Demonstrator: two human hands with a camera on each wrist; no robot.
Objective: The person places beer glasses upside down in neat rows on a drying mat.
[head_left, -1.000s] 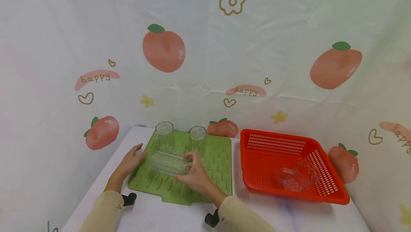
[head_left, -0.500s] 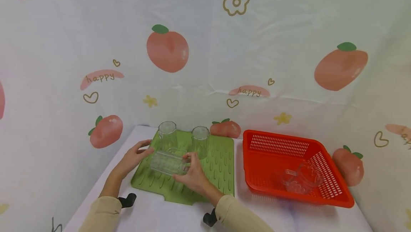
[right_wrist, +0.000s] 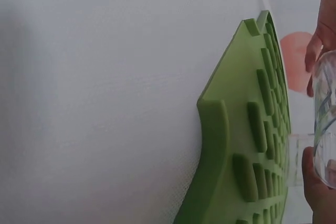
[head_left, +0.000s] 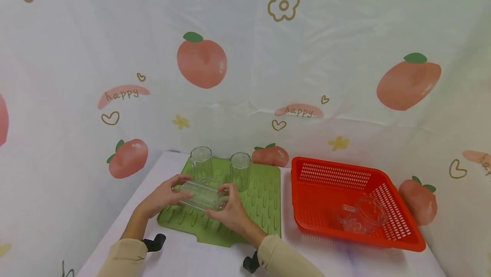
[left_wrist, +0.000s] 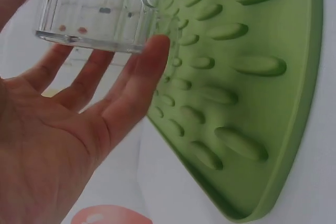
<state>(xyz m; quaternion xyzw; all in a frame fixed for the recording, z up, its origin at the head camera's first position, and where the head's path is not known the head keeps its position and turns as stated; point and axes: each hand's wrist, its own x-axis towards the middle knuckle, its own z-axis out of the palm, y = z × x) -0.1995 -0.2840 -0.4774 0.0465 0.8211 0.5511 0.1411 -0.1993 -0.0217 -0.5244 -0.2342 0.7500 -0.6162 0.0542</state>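
Note:
A clear glass mug [head_left: 203, 196] lies tilted on its side in the air above a green drying mat [head_left: 264, 200]. My right hand [head_left: 232, 211] grips it near the mouth, thumb below and fingers above. At the opposite end, my left hand [head_left: 163, 196] spreads around the base. In the left wrist view, its fingers [left_wrist: 149, 61] reach past the base edge of the mug [left_wrist: 97, 14] with the palm apart from it; contact is hard to tell. Behind the held mug, a taller-looking glass [head_left: 201, 164] and a second glass [head_left: 240, 172] stand upright on the mat.
To the right of the mat sits a red plastic basket [head_left: 307, 221] with perforated walls. Inside it lies another clear glass mug [head_left: 362, 217] with a handle. A white cloth [head_left: 215, 264] covers the table, and a printed curtain [head_left: 245, 76] hangs behind.
My left hand has moved right from the mat's left edge to the base of the mug. The right hand keeps its hold on the mug, which has barely moved.

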